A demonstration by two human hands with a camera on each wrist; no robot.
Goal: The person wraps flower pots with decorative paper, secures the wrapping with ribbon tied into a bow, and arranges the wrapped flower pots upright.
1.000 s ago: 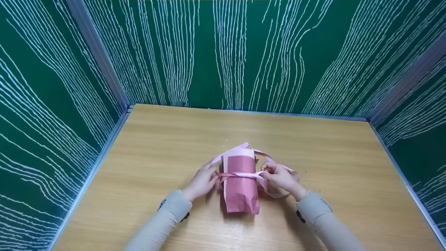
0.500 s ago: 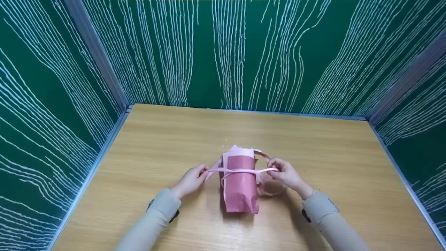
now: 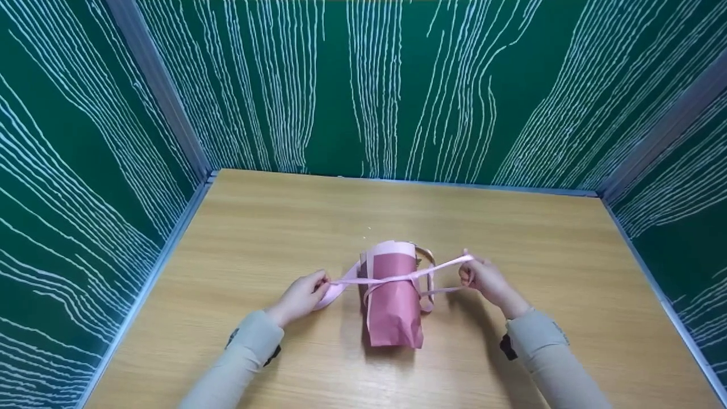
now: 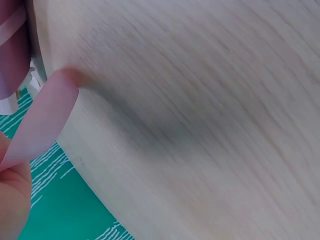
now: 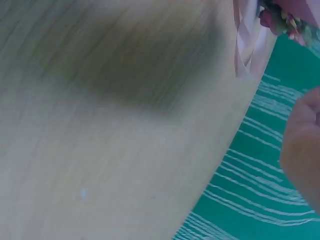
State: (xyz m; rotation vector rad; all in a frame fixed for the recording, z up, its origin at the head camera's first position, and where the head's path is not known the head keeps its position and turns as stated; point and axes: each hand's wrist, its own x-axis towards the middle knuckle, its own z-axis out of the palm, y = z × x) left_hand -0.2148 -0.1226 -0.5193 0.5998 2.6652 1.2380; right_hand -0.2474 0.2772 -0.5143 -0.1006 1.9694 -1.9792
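Note:
A bouquet wrapped in pink paper (image 3: 393,312) lies on the table, and small flowers (image 5: 295,27) peek out of its wrapping in the right wrist view. Pale pink ribbon (image 3: 420,274) crosses over its middle and stretches out to both sides. To the left of the bundle, my left hand (image 3: 301,295) pinches one ribbon end, whose loose tail (image 4: 45,117) curls past the fingers. On the other side my right hand (image 3: 487,281) grips the opposite end, raised a little above the table. A further ribbon loop hangs by the bundle's right side.
The wooden table (image 3: 272,227) is bounded by green walls (image 3: 335,85) with wavy white lines and by metal frame posts (image 3: 164,91). Tiny white specks lie on the tabletop behind the bundle.
My hands have moved apart, left hand leftward and right hand rightward, drawing the ribbon out over the bouquet. The loop on the right has pulled in closer to the wrapping.

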